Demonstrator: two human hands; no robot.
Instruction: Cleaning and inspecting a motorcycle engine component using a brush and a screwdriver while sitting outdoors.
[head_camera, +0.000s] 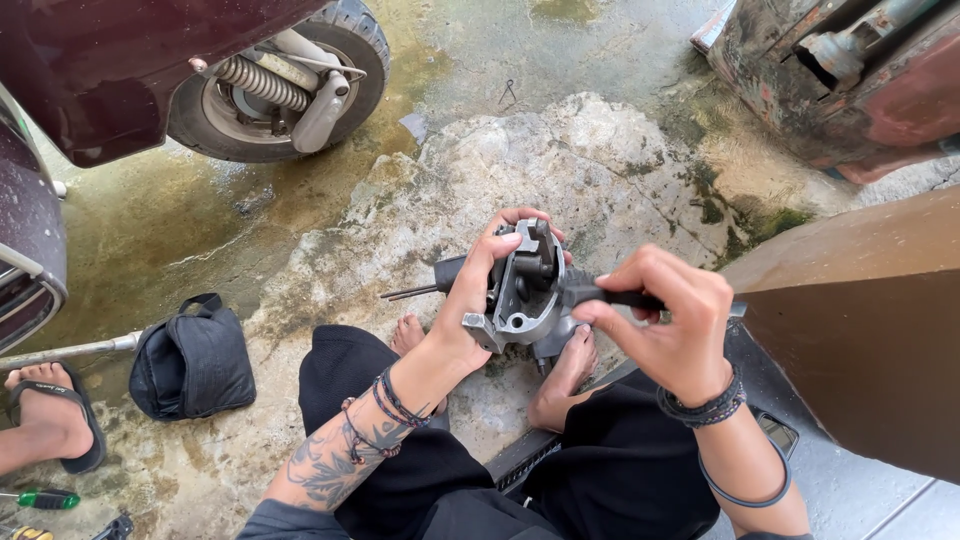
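My left hand (478, 290) grips a grey metal carburettor body (525, 295), held upright above my bare feet. A thin rod sticks out of the part to the left. My right hand (665, 315) is closed on the dark handle of a screwdriver (612, 297), and its tip points left into the carburettor. Beaded bands circle both wrists, and the left forearm is tattooed.
A scooter's rear wheel with spring shock (280, 85) stands at the upper left. A black pouch (192, 362) lies on the wet, cracked concrete. Another person's sandalled foot (50, 415) is at the left edge, a green-handled screwdriver (40, 498) below it. A brown panel (860, 320) rises at right.
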